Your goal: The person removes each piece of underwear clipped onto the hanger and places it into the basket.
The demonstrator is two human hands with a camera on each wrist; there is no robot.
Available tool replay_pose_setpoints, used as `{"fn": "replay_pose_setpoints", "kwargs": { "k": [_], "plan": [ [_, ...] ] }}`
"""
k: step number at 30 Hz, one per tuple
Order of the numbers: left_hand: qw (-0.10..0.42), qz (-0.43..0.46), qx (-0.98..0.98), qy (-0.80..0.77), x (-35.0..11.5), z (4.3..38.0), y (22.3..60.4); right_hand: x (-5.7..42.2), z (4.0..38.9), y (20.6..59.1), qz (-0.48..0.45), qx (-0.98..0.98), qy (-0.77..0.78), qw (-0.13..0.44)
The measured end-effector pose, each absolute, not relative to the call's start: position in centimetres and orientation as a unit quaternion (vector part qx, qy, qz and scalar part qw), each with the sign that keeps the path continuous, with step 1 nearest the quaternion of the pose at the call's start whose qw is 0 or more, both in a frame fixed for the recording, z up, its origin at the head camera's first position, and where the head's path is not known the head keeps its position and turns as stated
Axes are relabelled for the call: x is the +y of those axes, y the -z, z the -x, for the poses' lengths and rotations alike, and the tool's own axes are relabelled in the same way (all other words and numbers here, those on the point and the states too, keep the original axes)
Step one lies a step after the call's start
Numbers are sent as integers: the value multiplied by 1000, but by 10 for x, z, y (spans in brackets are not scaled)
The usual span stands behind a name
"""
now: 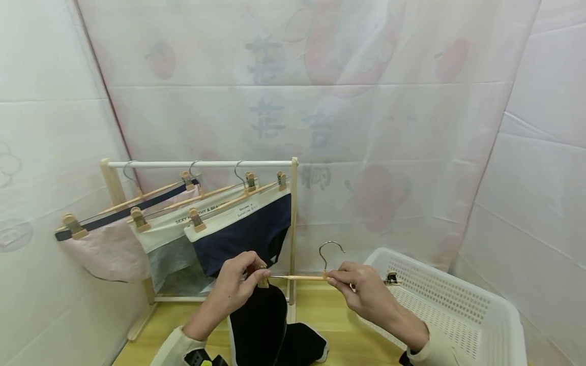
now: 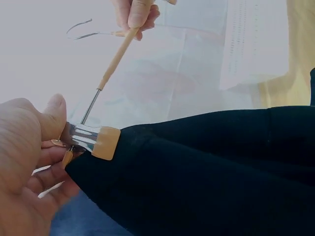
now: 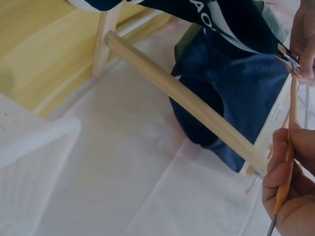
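Pale sleeves point(image 1: 441, 345) come in at the bottom of the head view, with a dark wristband point(image 1: 199, 357) by the left cuff. Just beyond them a black garment point(image 1: 258, 323) with white edging hangs above the worktop point(image 1: 341, 330); white letters show on it in the right wrist view. One corner of it is caught in the left clip point(image 2: 106, 143) of a hanger point(image 1: 306, 278). The left hand point(image 1: 235, 284) pinches that clip, thumb on one side and fingers point(image 2: 49, 177) curled behind, with little gap between them. The right hand point(image 1: 366, 292) holds the hanger's bar near the middle, its fingers point(image 3: 277, 168) closed round the wood. The metal hook point(image 1: 331, 243) rises just beside that hand, and the right clip point(image 1: 391, 278) sticks out past it, over the rim of a white basket point(image 1: 510, 310).

That basket, with its perforated walls, sits along the worktop's right side. Towards the far left corner stands a wooden rack point(image 1: 294, 218) with a white top rail point(image 1: 210, 164). Three clipped garments hang from it: a pink one point(image 1: 112, 251) with a dark waistband, a grey one point(image 1: 171, 262) with a pale lettered band, and a navy one point(image 1: 247, 223) with a pale lettered band, nearest the left hand. Behind everything hangs a whitish curtain point(image 1: 403, 132) with faint red prints.
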State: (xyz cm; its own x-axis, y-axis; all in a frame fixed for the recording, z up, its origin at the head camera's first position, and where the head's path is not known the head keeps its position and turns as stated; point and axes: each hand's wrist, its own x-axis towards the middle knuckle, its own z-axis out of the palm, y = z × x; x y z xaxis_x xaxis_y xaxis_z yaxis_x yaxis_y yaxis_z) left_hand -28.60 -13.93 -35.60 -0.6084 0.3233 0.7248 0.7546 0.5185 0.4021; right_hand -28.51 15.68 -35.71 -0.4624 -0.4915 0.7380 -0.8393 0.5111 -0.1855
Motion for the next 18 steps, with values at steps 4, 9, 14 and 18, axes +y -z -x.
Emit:
{"fn": "replay_pose_setpoints", "kwargs": {
  "k": [4,9,14,18],
  "plan": [
    [304,322,-820,364,-139,285,357,156,285,355,-412,-810,-274,313],
    [327,318,-820,346,-139,284,355,157,286,353,-415,-810,-276,311],
    [327,309,-829,332,-138,283,354,157,287,351,-418,-805,-276,318],
    [326,292,-842,317,-136,281,355,158,288,350,-414,-803,-278,326]
  ]
}}
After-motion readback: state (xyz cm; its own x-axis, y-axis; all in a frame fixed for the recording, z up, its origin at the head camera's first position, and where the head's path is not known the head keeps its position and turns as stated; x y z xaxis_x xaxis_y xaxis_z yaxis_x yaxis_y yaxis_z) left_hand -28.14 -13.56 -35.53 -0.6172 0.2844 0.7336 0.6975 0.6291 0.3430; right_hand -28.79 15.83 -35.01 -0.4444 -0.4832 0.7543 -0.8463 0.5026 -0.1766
